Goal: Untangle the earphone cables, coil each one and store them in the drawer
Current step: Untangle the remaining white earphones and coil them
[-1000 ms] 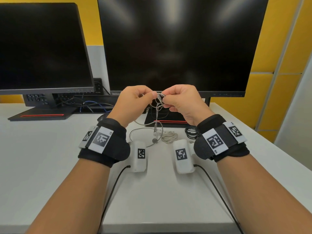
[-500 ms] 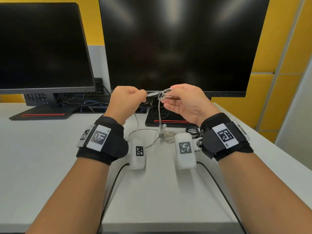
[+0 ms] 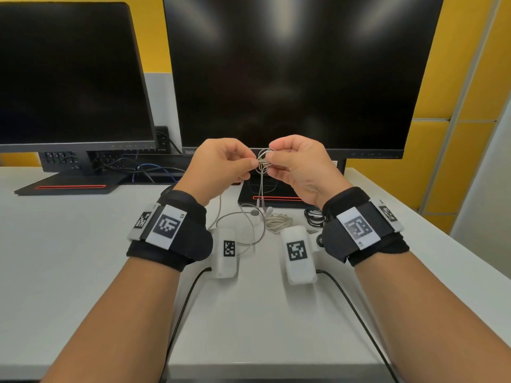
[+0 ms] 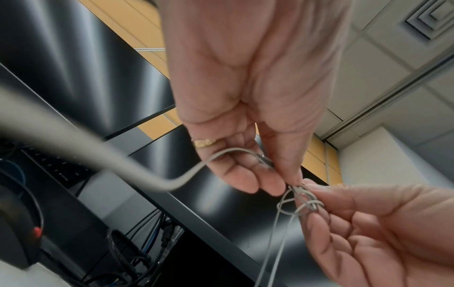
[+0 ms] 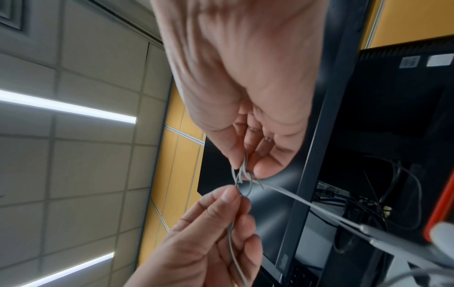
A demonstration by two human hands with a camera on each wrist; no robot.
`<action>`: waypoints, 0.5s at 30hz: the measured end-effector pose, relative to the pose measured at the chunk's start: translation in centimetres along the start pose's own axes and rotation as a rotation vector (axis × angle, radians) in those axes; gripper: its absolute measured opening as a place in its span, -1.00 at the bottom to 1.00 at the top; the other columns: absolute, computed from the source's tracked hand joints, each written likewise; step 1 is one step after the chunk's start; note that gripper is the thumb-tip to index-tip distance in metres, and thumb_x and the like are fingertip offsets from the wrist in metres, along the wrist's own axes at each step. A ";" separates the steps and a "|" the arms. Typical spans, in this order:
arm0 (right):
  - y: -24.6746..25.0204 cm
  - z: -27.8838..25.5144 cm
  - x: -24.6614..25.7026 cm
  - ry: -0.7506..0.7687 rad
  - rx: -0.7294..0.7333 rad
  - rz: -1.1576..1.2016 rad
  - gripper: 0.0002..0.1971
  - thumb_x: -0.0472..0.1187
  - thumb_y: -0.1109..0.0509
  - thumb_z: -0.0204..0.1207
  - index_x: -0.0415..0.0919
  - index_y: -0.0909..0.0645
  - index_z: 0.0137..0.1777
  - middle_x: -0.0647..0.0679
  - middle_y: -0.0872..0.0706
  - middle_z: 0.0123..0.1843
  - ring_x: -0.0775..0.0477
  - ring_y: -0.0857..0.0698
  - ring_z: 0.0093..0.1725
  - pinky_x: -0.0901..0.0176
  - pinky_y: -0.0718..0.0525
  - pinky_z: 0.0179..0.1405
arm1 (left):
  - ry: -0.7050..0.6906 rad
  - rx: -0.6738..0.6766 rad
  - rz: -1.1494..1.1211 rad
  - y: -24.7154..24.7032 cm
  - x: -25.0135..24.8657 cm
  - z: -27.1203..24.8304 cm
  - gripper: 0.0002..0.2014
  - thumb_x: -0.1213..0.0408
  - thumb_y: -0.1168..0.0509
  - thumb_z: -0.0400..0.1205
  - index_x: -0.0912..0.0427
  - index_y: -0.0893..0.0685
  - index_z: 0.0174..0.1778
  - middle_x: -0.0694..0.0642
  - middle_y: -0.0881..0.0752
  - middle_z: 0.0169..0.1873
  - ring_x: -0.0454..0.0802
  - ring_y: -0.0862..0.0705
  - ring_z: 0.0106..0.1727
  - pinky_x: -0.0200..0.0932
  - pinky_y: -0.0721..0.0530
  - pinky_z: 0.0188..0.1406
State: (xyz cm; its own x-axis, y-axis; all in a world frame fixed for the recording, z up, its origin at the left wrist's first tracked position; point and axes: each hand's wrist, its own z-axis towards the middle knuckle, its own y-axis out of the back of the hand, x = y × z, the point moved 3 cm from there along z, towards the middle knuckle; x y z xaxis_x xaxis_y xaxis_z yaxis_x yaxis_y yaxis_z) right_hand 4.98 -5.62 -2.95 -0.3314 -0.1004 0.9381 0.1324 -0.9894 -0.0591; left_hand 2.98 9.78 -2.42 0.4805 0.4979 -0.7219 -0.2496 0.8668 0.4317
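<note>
A knot of thin white earphone cable (image 3: 264,159) hangs in the air before the big monitor, pinched from both sides. My left hand (image 3: 250,163) pinches it between thumb and forefinger; my right hand (image 3: 272,161) pinches the other side. In the left wrist view the small loops of the knot (image 4: 301,203) sit at the right hand's fingertips (image 4: 317,189). The right wrist view shows the same knot (image 5: 243,178) between both hands. Strands drop to the desk, where an earbud (image 3: 254,212) and a bundled white cable (image 3: 278,222) lie. A coiled black earphone cable (image 3: 313,215) lies beside my right wrist. No drawer is in view.
Two dark monitors stand at the back of the white desk (image 3: 83,258): a large one (image 3: 290,73) ahead and another (image 3: 69,76) to the left. Black cables (image 3: 138,167) run behind them. The desk's right edge (image 3: 442,230) is close to my right arm.
Half a second ago my hands were apart with a stretch of cable between them. They have come together again and both pinch the knot.
</note>
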 end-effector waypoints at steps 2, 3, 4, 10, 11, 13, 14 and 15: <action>0.0 0.0 0.0 0.005 0.005 -0.032 -0.83 -0.49 -0.39 0.55 -0.20 -0.63 -0.02 -0.15 -0.74 -0.13 -0.04 -0.74 -0.16 0.18 -0.78 -0.17 | -0.007 0.009 0.014 -0.1 0.1 0.1 -0.97 0.29 -0.40 0.60 0.07 -0.71 -0.14 0.09 -0.78 -0.25 -0.16 -0.76 -0.26 -0.32 -0.77 -0.22; -0.1 0.0 0.0 0.011 0.007 -0.061 -0.82 -0.48 -0.40 0.55 -0.18 -0.63 -0.02 -0.15 -0.74 -0.13 -0.04 -0.74 -0.15 0.17 -0.79 -0.16 | -0.013 0.018 0.017 -0.1 0.1 0.1 -0.97 0.31 -0.39 0.61 0.09 -0.71 -0.12 0.10 -0.78 -0.25 -0.18 -0.76 -0.27 -0.30 -0.78 -0.20; -0.1 0.0 -0.1 0.020 0.008 -0.094 -0.81 -0.48 -0.41 0.54 -0.17 -0.63 -0.02 -0.15 -0.75 -0.12 -0.04 -0.74 -0.14 0.15 -0.79 -0.15 | -0.025 0.025 0.016 -0.1 0.0 0.0 -0.96 0.32 -0.37 0.63 0.09 -0.70 -0.11 0.10 -0.77 -0.24 -0.20 -0.74 -0.28 -0.29 -0.78 -0.19; -0.2 -0.2 -0.1 0.070 0.056 -0.345 -0.77 -0.48 -0.42 0.50 -0.11 -0.66 -0.09 -0.06 -0.78 -0.12 0.07 -0.79 -0.16 0.26 -0.71 -0.22 | -0.132 -0.054 -0.032 0.3 -0.2 0.0 -0.88 0.34 -0.23 0.70 0.04 -0.61 -0.09 0.02 -0.69 -0.28 -0.22 -0.68 -0.27 -0.38 -0.72 -0.19; -0.2 -0.2 -0.1 0.072 0.062 -0.391 -0.77 -0.47 -0.42 0.50 -0.09 -0.67 -0.11 -0.03 -0.78 -0.14 0.11 -0.77 -0.19 0.31 -0.68 -0.26 | -0.135 -0.080 -0.063 0.4 -0.2 0.1 -0.86 0.35 -0.20 0.71 0.03 -0.59 -0.09 0.01 -0.68 -0.27 -0.21 -0.67 -0.26 -0.38 -0.71 -0.20; -0.3 -0.3 -0.1 0.064 0.067 -0.442 -0.79 -0.44 -0.44 0.50 -0.08 -0.67 -0.10 -0.03 -0.77 -0.15 0.14 -0.73 -0.22 0.44 -0.60 -0.39 | -0.135 -0.122 -0.126 0.6 -0.2 0.1 -0.83 0.36 -0.15 0.73 0.01 -0.55 -0.08 -0.01 -0.68 -0.24 -0.18 -0.67 -0.22 -0.36 -0.70 -0.19; -0.3 -0.3 -0.1 0.054 0.068 -0.444 -0.80 -0.44 -0.44 0.51 -0.10 -0.66 -0.08 -0.05 -0.77 -0.14 0.14 -0.72 -0.23 0.49 -0.58 -0.45 | -0.138 -0.138 -0.137 0.6 -0.2 0.1 -0.83 0.36 -0.14 0.74 0.00 -0.53 -0.08 -0.01 -0.68 -0.22 -0.17 -0.68 -0.19 -0.36 -0.70 -0.18; -0.2 -0.2 -0.1 0.040 0.066 -0.438 -0.80 -0.45 -0.44 0.51 -0.11 -0.66 -0.06 -0.07 -0.77 -0.13 0.13 -0.72 -0.24 0.50 -0.57 -0.47 | -0.141 -0.149 -0.128 0.7 -0.3 0.1 -0.83 0.36 -0.14 0.74 -0.01 -0.52 -0.08 -0.01 -0.69 -0.20 -0.17 -0.68 -0.17 -0.36 -0.68 -0.16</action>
State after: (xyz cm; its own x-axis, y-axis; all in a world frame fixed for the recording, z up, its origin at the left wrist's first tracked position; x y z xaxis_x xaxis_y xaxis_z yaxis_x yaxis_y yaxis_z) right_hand 4.76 -5.48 -3.09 -0.4055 0.3219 0.8556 0.0303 -0.9307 0.3645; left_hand 2.80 10.22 -1.85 0.6260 0.3842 -0.6786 -0.2954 0.9222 0.2496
